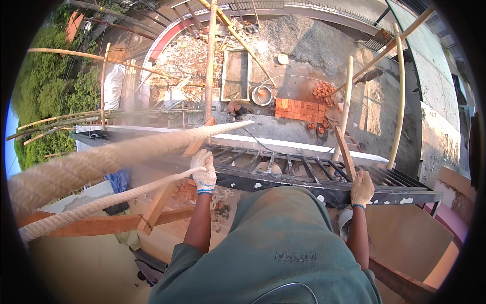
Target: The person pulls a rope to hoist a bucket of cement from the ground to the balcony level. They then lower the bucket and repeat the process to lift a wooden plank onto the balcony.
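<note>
My left hand (204, 175), in a white knitted glove with a blue cuff, is closed at the black metal railing (298, 188). A pale twisted rope (111, 207) runs from the lower left into this hand, and a loose bunch hangs just below. Above it, a second, thicker-looking rope length (131, 152) slants past the hand and out over the railing. On the right, my right hand (362, 189), gloved alike, grips the railing's top edge beside a wooden post (345, 152). Its fingertips are partly hidden.
Bamboo poles (210, 71) rise around the railing. Far below lie stacked orange bricks (301, 109), a white bucket (261, 95), a rectangular trough (236, 76) and a gravel heap (314, 43). A person (236, 108) is down there. Wooden beams (162, 202) cross at lower left.
</note>
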The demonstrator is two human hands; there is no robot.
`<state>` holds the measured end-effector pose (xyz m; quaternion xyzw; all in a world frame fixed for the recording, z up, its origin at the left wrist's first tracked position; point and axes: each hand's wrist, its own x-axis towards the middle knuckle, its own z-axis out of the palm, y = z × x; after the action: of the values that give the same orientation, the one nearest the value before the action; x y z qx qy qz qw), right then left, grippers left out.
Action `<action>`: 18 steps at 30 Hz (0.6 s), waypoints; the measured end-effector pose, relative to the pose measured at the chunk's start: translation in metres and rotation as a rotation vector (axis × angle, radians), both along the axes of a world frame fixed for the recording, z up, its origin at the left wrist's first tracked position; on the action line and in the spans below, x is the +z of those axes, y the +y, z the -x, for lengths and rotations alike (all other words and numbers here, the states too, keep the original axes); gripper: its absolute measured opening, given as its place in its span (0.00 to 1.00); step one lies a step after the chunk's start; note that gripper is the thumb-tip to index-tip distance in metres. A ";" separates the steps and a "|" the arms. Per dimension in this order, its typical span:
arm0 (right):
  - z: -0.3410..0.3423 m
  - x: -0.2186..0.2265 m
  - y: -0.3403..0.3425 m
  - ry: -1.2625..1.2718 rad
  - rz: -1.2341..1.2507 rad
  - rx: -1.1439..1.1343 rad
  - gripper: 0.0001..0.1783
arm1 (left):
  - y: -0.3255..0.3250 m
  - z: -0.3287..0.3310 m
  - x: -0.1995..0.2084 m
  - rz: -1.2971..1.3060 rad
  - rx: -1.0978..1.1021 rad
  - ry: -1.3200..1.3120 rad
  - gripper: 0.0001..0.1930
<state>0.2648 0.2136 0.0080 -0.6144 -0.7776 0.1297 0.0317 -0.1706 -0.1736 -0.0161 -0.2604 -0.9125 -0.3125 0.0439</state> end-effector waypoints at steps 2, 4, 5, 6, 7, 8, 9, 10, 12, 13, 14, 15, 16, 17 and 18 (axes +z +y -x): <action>0.004 0.003 0.000 -0.017 -0.021 0.010 0.21 | 0.004 0.001 0.002 0.056 -0.008 0.054 0.14; 0.005 0.004 0.000 -0.051 -0.043 0.014 0.21 | 0.006 0.000 0.009 0.075 -0.019 0.101 0.14; 0.007 0.004 0.000 -0.057 -0.009 -0.022 0.21 | 0.008 -0.001 0.016 0.066 -0.027 0.121 0.15; 0.010 0.003 0.000 -0.063 0.025 -0.054 0.21 | 0.007 -0.004 0.020 0.058 -0.032 0.140 0.15; 0.019 0.008 0.002 -0.061 0.050 -0.089 0.21 | 0.004 -0.007 0.019 0.024 -0.040 0.132 0.15; 0.030 0.012 0.008 -0.031 0.012 -0.073 0.21 | -0.001 -0.014 0.016 -0.015 -0.052 0.123 0.16; 0.055 0.019 0.009 0.028 -0.049 -0.014 0.22 | -0.006 -0.023 0.012 -0.053 -0.069 0.117 0.16; 0.087 0.032 0.007 0.151 -0.107 0.092 0.23 | -0.013 -0.041 0.014 -0.008 -0.097 0.151 0.17; 0.183 0.070 -0.020 0.570 0.100 0.476 0.27 | -0.017 -0.111 -0.018 -0.915 0.230 -0.468 0.15; 0.234 0.104 -0.046 0.831 0.357 0.697 0.29 | -0.025 -0.134 -0.030 -0.991 0.350 -0.525 0.15; 0.273 0.154 -0.094 1.137 0.644 0.958 0.32 | -0.050 -0.157 -0.046 -0.844 0.431 -0.525 0.16; 0.301 0.208 -0.143 1.258 0.808 1.220 0.35 | -0.078 -0.173 -0.065 -0.638 0.461 -0.527 0.16; 0.317 0.256 -0.188 1.388 0.983 1.444 0.38 | -0.113 -0.189 -0.082 -0.463 0.492 -0.531 0.16; 0.320 0.300 -0.220 1.541 1.225 1.576 0.41 | -0.142 -0.194 -0.094 -0.319 0.494 -0.529 0.17; 0.317 0.342 -0.248 1.644 1.513 1.643 0.44 | -0.168 -0.200 -0.096 -0.203 0.510 -0.515 0.18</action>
<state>-0.0525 -0.0340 0.3504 0.3990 -0.4123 0.8173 0.0538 0.0290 -0.3417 -0.1124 0.0679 -0.8935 -0.4357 -0.0850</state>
